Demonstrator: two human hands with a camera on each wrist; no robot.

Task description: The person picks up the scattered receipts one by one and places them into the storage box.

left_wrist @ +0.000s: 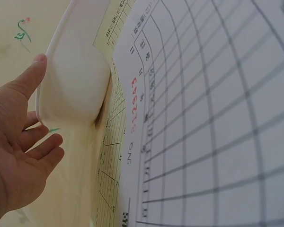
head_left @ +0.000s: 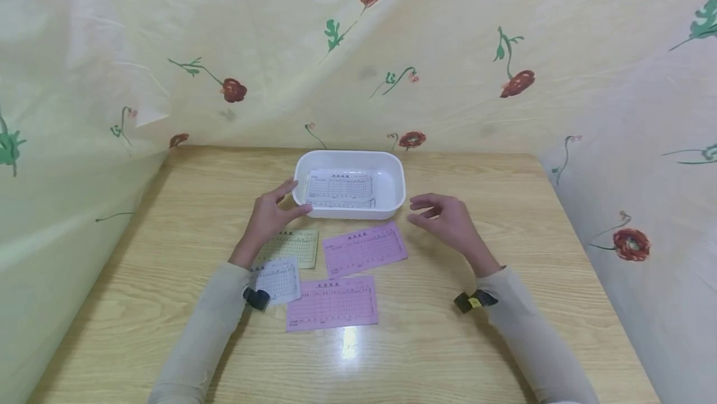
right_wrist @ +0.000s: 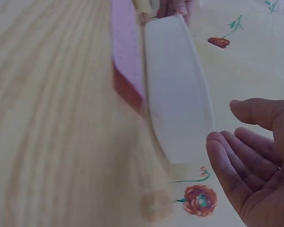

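White forms (head_left: 340, 190) already lie in the tray (head_left: 394, 170); four slips remain at 6 o'clock on the surface (head_left: 168, 254). Left hand (head_left: 269, 217) touches the rim, right hand (head_left: 448, 220) hovers, both grips relaxed, empty.

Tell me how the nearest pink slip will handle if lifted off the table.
The pink slip lies thin and flat on the table, so it is probably light and floppy. Its flush edges likely make pinching awkward; sliding it may help.
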